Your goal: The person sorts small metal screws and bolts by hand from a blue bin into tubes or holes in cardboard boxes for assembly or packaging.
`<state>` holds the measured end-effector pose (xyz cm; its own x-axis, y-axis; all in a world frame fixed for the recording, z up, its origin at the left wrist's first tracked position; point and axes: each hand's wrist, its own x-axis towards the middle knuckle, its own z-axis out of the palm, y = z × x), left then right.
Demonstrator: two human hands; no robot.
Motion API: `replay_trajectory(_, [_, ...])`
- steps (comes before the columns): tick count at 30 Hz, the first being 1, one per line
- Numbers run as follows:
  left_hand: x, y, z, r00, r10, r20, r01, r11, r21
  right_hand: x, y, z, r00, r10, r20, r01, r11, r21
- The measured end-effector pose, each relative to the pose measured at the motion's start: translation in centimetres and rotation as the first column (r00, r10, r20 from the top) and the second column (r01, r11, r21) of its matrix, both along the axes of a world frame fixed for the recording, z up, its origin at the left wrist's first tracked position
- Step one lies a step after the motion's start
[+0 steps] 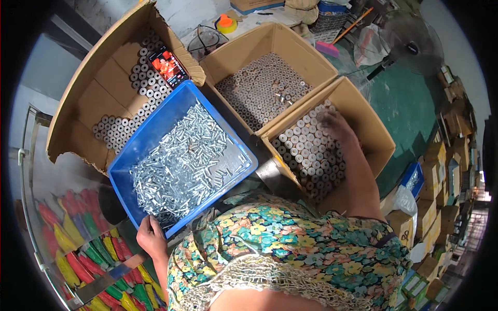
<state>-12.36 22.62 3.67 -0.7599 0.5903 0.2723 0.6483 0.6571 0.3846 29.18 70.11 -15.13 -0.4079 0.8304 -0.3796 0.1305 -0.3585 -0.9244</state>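
My left hand (151,236) grips the near left corner of a blue plastic bin (120,193), its fingers over the rim. Inside the bin lies a heap of short shiny metal pins (179,160). To the right, my right hand (334,125) reaches down into a cardboard box (377,140), at its far side, over layers of round grey pieces with centre holes (303,140). Its fingertips are partly hidden among these pieces, so I cannot make out whether it holds one.
A second cardboard box (306,45) holds many similar round pieces and a few shiny parts. At left, a torn-edged carton (96,96) has more, with a phone (168,67) above the bin. A fan (410,49) stands far right; colourful bundles (93,251) lie low left.
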Motion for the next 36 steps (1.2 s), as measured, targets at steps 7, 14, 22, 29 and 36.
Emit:
replay_trajectory(7, [-0.6, -1.4, -0.2, 0.998, 0.058, 0.005, -0.058, 0.998, -0.023, -18.6, 4.7, 8.0, 0.918, 0.300, 0.259, -0.396, 0.665, 0.633])
replay_trajectory(14, [-0.9, -0.5, -0.1, 0.999, 0.039, -0.024, -0.039, 0.999, 0.000, -23.4, 10.7, -6.6, 0.004, -0.122, 0.993, -0.876, 0.478, 0.062])
replay_trajectory(22, [-1.8, -2.2, 1.3, 0.996, -0.083, -0.018, 0.084, 0.993, 0.078, -19.0, 10.0, -2.8, -0.206, -0.031, 0.978, -0.766, 0.627, -0.142])
replay_trajectory(29, [-2.1, -2.2, 1.3, 0.995, -0.095, -0.002, 0.095, 0.988, 0.119, -16.5, 11.1, -5.5, -0.290, -0.012, 0.957, -0.810, 0.535, -0.238])
replay_trajectory(36, [-2.9, -1.4, 2.5, 0.988, -0.149, 0.030, 0.142, 0.977, 0.157, -12.5, 15.9, -6.7, -0.230, -0.151, 0.961, -0.857, 0.499, -0.127])
